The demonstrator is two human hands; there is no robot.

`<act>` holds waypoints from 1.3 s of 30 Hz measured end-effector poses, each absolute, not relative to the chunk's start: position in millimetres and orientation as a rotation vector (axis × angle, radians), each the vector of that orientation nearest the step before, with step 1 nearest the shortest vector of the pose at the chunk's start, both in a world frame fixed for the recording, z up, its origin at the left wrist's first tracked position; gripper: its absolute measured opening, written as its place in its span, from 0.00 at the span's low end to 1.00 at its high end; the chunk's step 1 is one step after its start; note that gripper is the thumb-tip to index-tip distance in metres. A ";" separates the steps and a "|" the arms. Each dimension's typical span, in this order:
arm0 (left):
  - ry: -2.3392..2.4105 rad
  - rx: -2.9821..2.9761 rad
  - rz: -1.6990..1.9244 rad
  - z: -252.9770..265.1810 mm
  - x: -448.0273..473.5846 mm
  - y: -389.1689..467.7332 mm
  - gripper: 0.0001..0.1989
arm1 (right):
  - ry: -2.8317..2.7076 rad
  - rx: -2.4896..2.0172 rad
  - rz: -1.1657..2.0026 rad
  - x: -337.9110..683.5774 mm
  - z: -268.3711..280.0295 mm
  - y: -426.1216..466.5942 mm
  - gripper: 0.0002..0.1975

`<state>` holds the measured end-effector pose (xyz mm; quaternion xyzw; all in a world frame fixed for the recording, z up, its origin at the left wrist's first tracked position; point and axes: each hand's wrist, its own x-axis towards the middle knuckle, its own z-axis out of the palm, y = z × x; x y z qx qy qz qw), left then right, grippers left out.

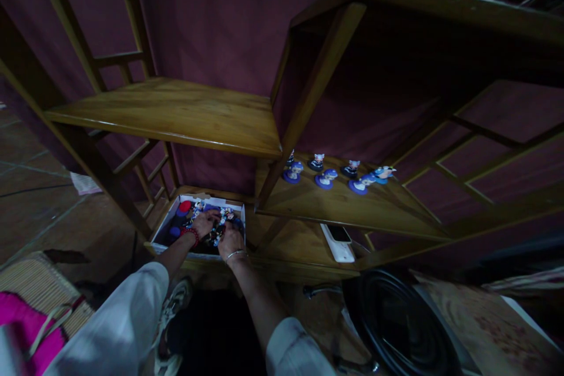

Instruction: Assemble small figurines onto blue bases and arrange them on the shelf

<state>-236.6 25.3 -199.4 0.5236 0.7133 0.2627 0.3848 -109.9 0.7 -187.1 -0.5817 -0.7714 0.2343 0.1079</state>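
Both my hands reach down into a shallow white-edged box (242, 214) on the low shelf. Small figurines (227, 212) with dark, white and blue parts lie jumbled in it. My left hand (205, 224), with a red bead bracelet at the wrist, is among them near the middle, its fingers bent inward. Just to its right, my right hand (231, 239) wears a thin bangle and has its fingers curled down by the figurines. What either hand grips is too small and dark to make out. A red round piece (184, 207) and blue round pieces (175, 231) lie at the box's left side.
Several figurines on round bases (326, 178) stand on the raised shelf (304, 202) to the right. A phone (339, 234) lies on a white box (338, 249) below. An upper wooden shelf (176, 111) overhangs the box. A black round seat (399, 323) stands at lower right.
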 end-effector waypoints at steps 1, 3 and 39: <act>1.790 1.348 0.665 -198.1 -236.3 24.6 0.13 | -2.266 -1.703 0.682 -110.0 -187.8 0.7 0.25; 1.738 1.380 0.651 -196.0 -235.6 23.4 0.14 | -2.260 -1.690 0.670 -110.3 -189.4 0.6 0.27; 1.970 1.624 0.382 -208.4 -227.1 30.0 0.16 | -2.290 -1.723 0.815 -110.6 -181.8 2.9 0.32</act>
